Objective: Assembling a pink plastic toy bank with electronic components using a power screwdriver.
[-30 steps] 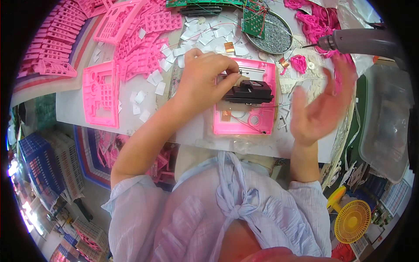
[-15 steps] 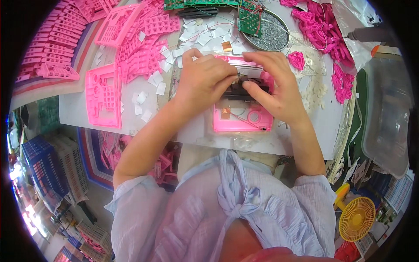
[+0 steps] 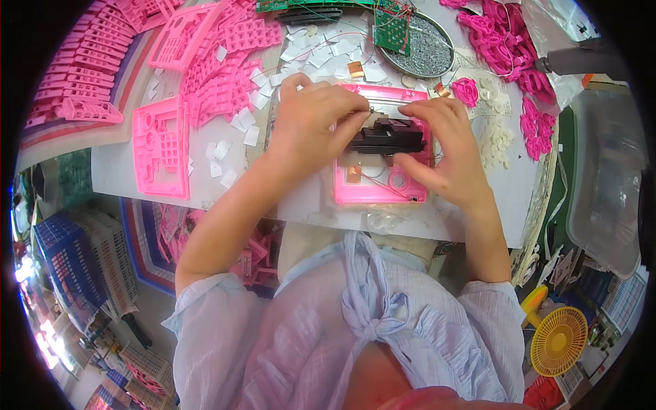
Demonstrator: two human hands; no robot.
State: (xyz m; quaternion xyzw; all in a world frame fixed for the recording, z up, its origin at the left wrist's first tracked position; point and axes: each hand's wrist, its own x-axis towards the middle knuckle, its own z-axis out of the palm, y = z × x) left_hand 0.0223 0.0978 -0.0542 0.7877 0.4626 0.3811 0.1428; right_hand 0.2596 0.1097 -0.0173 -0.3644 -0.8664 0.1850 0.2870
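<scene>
A pink plastic case (image 3: 359,195) lies in front of me on the table, its inside facing up. Across its middle sits a black plastic mechanism (image 3: 388,139), and a coppery square (image 3: 353,175) shows at its lower left. My left hand (image 3: 318,119) is over the case's upper left, thumb and fingertips closed together; anything between them is too small to name. My right hand (image 3: 444,147) arches around the mechanism's right end, thumb below and fingers above, spread apart. Thin wires (image 3: 372,181) run inside the case.
Pink keypad parts (image 3: 232,75) and an upright pink shell (image 3: 162,149) are at left. White paper squares (image 3: 321,58), green circuit boards (image 3: 391,31) and a round tray of metal bits (image 3: 427,51) lie behind. Pink cords (image 3: 492,41) and whitish discs (image 3: 497,143) are at right.
My right hand has shifted right and its thumb has come off the black mechanism, leaving more of it in sight. My left fingertips have moved slightly up and away from it.
</scene>
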